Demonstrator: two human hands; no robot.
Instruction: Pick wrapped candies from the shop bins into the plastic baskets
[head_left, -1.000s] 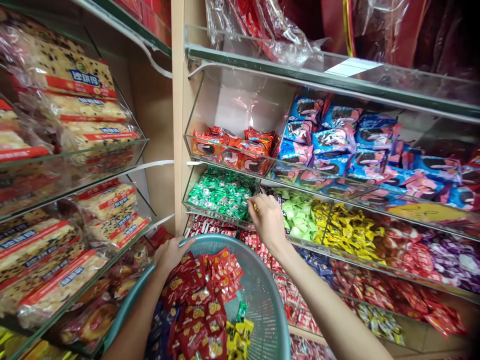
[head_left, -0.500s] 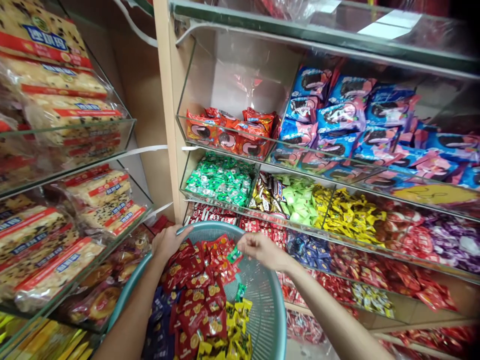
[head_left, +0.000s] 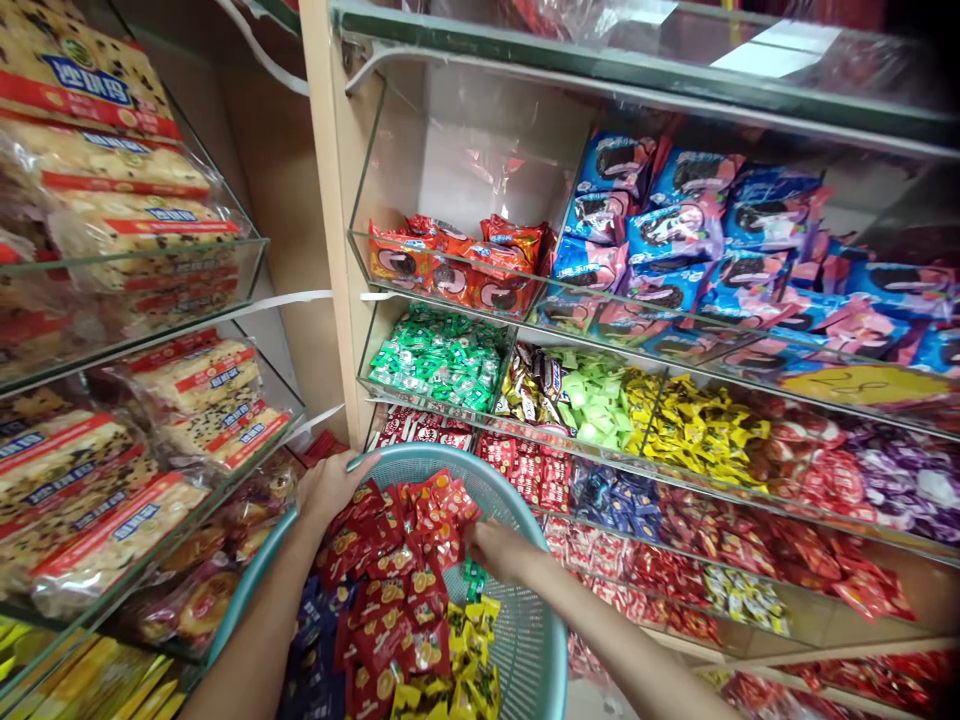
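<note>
A teal plastic basket [head_left: 551, 600] holds wrapped candies in separate heaps. Dark red packets with orange slices [head_left: 386, 610] fill its middle. Brighter red packets [head_left: 435, 505] lie at the far side, yellow candies [head_left: 476, 650] at the near right and dark blue packets [head_left: 319, 640] on the left. My left hand [head_left: 330, 490] grips the basket's far left rim. Inside the basket, my right hand [head_left: 501, 550] is low over its right side with curled fingers, beside the bright red packets. Green candies [head_left: 474, 580] lie just below it; what its fingertips hold is hidden.
Ahead, glass-fronted shelves hold green candies [head_left: 439, 355], yellow candies [head_left: 701, 430] and blue cookie packs [head_left: 671, 235]. Packaged pastries [head_left: 127, 500] stand on glass shelves at the left. A wooden upright [head_left: 330, 200] divides the two shelf units.
My right hand has moved down and slightly left, from over the basket's far rim into the basket. The green candy at its fingers has come down with it. My left hand stays on the rim.
</note>
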